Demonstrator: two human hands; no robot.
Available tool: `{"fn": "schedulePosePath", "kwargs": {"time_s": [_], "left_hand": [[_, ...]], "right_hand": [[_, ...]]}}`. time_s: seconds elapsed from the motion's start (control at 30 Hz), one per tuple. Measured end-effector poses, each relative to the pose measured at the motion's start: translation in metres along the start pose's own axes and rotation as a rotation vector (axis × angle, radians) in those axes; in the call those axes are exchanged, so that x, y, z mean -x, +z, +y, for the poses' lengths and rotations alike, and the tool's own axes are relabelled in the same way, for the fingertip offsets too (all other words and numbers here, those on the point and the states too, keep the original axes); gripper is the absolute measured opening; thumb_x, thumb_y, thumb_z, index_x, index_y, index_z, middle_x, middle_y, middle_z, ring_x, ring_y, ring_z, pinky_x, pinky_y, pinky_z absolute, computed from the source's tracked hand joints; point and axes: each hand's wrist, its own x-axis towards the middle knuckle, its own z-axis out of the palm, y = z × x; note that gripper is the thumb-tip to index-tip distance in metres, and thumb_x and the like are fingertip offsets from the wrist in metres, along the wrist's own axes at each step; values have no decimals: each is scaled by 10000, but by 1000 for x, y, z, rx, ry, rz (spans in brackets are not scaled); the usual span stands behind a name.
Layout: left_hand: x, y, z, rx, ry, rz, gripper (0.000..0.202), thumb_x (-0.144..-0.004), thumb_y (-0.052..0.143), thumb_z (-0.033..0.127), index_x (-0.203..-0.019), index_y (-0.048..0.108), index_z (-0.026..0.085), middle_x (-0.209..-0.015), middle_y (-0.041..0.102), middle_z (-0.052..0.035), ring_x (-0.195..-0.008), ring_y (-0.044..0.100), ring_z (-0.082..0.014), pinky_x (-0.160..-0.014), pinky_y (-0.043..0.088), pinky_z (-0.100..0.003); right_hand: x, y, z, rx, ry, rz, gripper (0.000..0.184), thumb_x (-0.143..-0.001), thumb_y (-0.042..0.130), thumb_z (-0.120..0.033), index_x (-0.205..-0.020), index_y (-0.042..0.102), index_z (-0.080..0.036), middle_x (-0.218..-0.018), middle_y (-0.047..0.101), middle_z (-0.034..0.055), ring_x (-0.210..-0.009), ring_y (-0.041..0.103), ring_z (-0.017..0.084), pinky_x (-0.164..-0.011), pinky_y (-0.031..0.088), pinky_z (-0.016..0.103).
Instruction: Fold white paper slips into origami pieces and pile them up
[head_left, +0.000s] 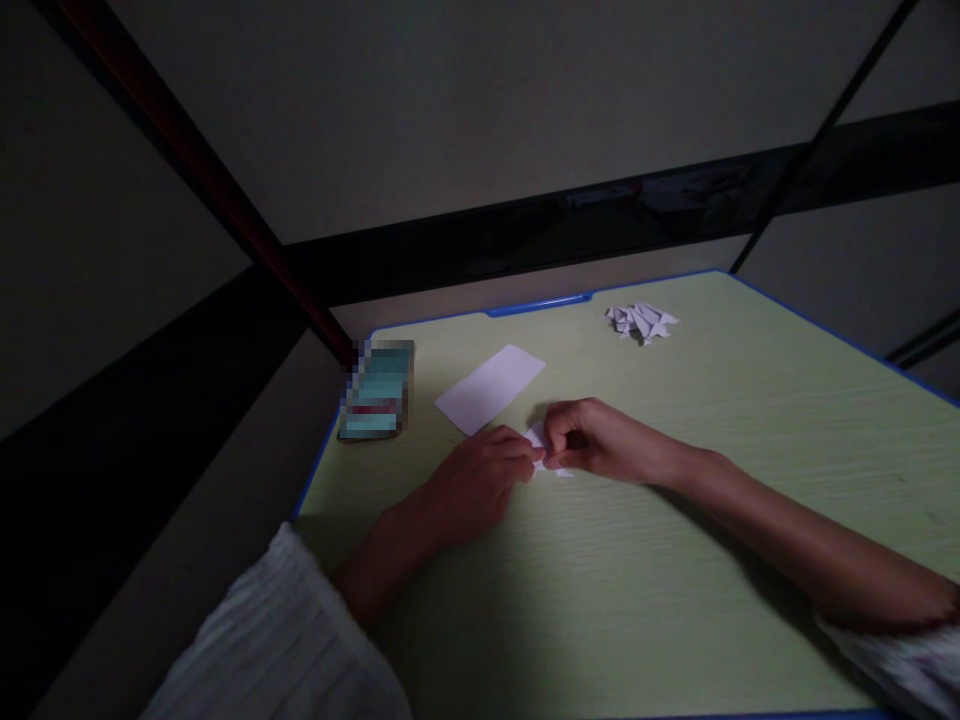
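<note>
**A:** Starting at the far left of the table (615, 600), there's a teal box (375, 392) lying flat near the corner. It's blurred out, so I can't read anything on it.

**B:** Just right of it is a plain white sheet (491, 388), flat on the table at a slant. Nobody's touching it.

**A:** Now the left hand (476, 482). It's knuckles up with the fingers curled in, and the fingertips are pressed together on the small folded paper (537, 438).

**B:** That paper's mid-table, just in front of the sheet and caught between the two hands. It's white and creased, with a pointed corner poking up and a sliver showing below. The fingers hide the rest.

**A:** The right hand (596, 440) is on the other side, thumb and forefinger closed on the same piece. The fingertips of the two hands almost meet.

**B:** It's a tight pinch from both sides, with no gap I can see. In this dim light I can't tell whether the paper rests on the table or is held just above it.

**A:** Further right, up by the back edge, there's a little heap of folded white pieces (641, 320). They look crumpled and spiky, and they're well apart from the hands.
</note>
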Motion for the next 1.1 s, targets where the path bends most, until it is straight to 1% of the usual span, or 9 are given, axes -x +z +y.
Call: {"fn": "schedulePosePath", "kwargs": {"time_s": [0.1, 0.2, 0.4, 0.47, 0.67, 0.8, 0.9, 0.97, 1.1], "left_hand": [[2, -1, -3, 44, 10, 18, 324, -695, 357, -23, -864, 579, 142, -1016, 599, -61, -970, 484, -146, -826, 416, -327], [3, 0, -4, 42, 20, 16, 349, -707, 348, -24, -920, 568, 143, -1028, 593, -63, -987, 475, -138, -835, 412, -319], [-4, 2, 8, -188, -15, -124, 209, -744, 384, 47, -829, 552, 136, -940, 577, -63, -922, 469, -174, -803, 410, -341], [-4, 2, 9, -201, -37, -131, 195, -737, 388, 44, -803, 545, 140, -911, 573, -55, -894, 472, -173, -790, 411, -340], [-1, 4, -1, -2, 13, 4, 255, -715, 357, -12, -787, 544, 145, -982, 579, -55, -954, 470, -141, -833, 395, -310], [-2, 6, -2, 44, -9, 20, 253, -696, 365, -23, -747, 547, 145, -951, 592, -56, -934, 486, -143, -821, 402, -311], [-1, 9, -3, 142, -42, 93, 254, -681, 367, -35, -711, 552, 137, -941, 602, -70, -949, 497, -143, -814, 407, -307], [-1, 9, -4, 236, -77, 164, 268, -676, 355, -45, -679, 558, 130, -908, 613, -78, -933, 521, -138, -787, 423, -294], [-2, 6, -3, 343, -199, 266, 276, -661, 367, -51, -667, 583, 120, -852, 620, -75, -785, 571, -120, -688, 442, -255]], "right_hand": [[0, -1, 3, -67, -19, -11, 181, -662, 564, -101, -505, 476, -123, -595, 476, -14, -535, 437, 72, -489, 356, 193], [0, 1, 5, -35, -22, 17, 181, -653, 556, -77, -499, 474, -123, -576, 476, -19, -523, 429, 69, -490, 349, 193], [1, 4, 1, 111, -51, 44, 171, -619, 541, -10, -500, 488, -120, -559, 496, -14, -519, 440, 77, -492, 330, 197], [1, 3, 1, 118, -72, 50, 167, -628, 536, -14, -508, 494, -121, -574, 502, -9, -534, 447, 81, -500, 334, 198], [0, 2, 2, 32, -47, 34, 163, -651, 553, -62, -508, 499, -119, -600, 522, 1, -534, 457, 80, -499, 358, 196], [1, 3, -1, 84, -52, 47, 141, -655, 554, -67, -526, 525, -115, -595, 532, 6, -538, 460, 84, -497, 350, 194], [1, 2, -1, 85, -37, 49, 128, -657, 559, -85, -535, 530, -115, -578, 514, -1, -526, 444, 81, -486, 332, 194], [1, -1, 2, -2, -5, 16, 120, -663, 557, -115, -549, 519, -117, -565, 491, -13, -511, 426, 76, -480, 329, 195], [1, -8, 11, -331, 79, -69, 80, -682, 519, -173, -623, 498, -124, -570, 477, -25, -518, 434, 78, -503, 348, 210]]}}
